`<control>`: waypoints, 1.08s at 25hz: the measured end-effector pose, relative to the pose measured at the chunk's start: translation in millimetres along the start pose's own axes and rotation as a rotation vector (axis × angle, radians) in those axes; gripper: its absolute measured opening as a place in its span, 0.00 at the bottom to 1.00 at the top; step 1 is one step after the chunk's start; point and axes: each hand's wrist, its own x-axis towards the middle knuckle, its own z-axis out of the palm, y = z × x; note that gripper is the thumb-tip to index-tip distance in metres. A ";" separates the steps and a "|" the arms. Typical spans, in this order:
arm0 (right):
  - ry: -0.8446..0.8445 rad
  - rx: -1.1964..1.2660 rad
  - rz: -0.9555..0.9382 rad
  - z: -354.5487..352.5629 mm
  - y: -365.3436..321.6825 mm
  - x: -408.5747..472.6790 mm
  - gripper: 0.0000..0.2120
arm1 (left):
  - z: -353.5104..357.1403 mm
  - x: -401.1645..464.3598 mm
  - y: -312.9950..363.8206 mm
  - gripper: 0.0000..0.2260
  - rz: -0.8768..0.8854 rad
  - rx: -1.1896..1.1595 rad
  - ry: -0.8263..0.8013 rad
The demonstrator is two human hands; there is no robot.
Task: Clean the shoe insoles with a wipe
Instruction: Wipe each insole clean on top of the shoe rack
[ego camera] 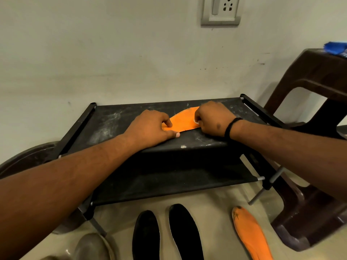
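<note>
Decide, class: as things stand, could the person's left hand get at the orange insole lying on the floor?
Probably not straight away. The left hand is pinning the orange insole on the rack, and the orange insole on the floor lies toward the person's right, past the two black insoles. Nothing covers it; the right hand looks nearer.

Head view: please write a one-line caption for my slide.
Left hand pins orange insole on rack; right hand wipes it; three insoles on the floor.

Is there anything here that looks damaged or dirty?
Yes. The orange insole on the floor has dark, scuffed marks at its top end, which looks worn. The black rack top carries whitish dusty smears.
</note>
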 end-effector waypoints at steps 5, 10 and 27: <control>0.027 0.201 -0.125 -5.9 -17.4 -10.0 0.11 | -27.3 -1.7 5.3 0.18 -0.023 0.013 -0.072; 0.089 0.230 -0.043 -6.0 -10.5 -8.5 0.12 | -50.5 0.9 -7.6 0.21 -0.081 0.006 -0.241; -0.063 0.288 -0.143 -5.6 -20.4 -9.0 0.10 | 2.2 3.9 -14.8 0.31 0.010 -0.032 -0.006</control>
